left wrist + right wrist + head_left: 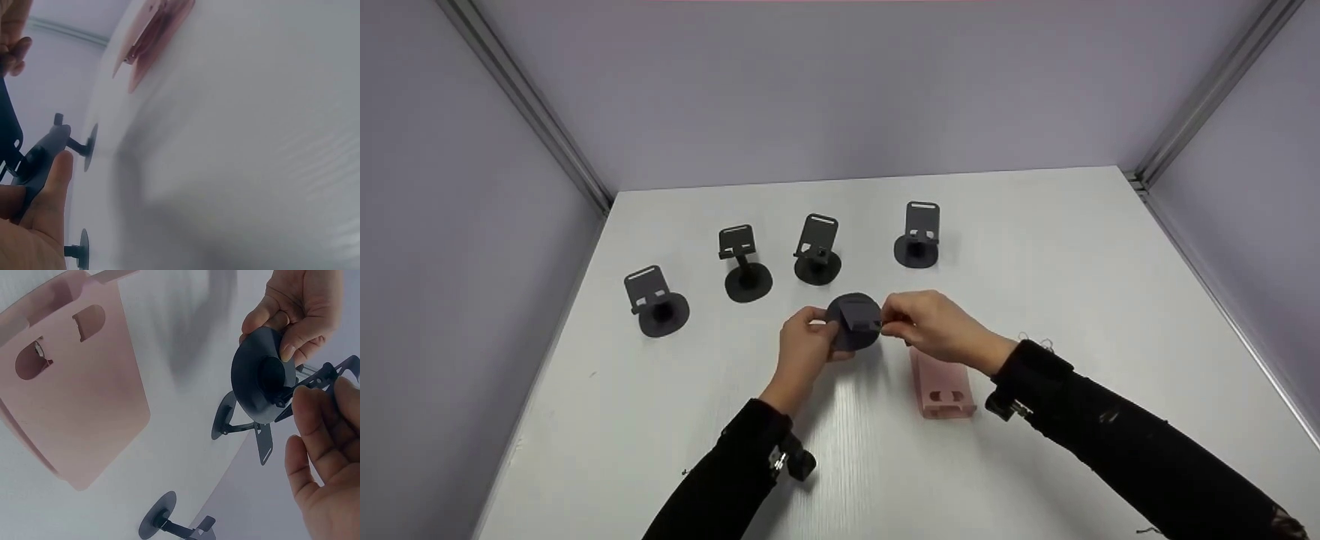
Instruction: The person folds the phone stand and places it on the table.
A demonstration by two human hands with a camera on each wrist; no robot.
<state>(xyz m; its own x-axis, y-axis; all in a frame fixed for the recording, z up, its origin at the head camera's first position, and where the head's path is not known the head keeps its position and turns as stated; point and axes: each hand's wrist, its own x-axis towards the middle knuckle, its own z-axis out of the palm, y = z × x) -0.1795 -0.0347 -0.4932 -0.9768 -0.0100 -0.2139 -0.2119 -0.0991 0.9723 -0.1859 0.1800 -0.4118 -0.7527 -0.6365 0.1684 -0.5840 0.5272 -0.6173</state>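
Note:
A dark round-based phone stand is held up over the middle of the table between both hands. My left hand grips the edge of its disc base, the thumb lying on the near face and fingers behind. In the right wrist view, my right hand pinches the stand's hinged holder plate with its fingertips. The disc base is tilted there, with the neck socket facing the right hand. Below the right hand, a pink phone stand with two cut-out slots lies on the table, touched by neither hand.
Several more dark phone stands stand behind the hands: one at far left, two in the middle, and one at back right. The white table meets pale walls at the back and sides.

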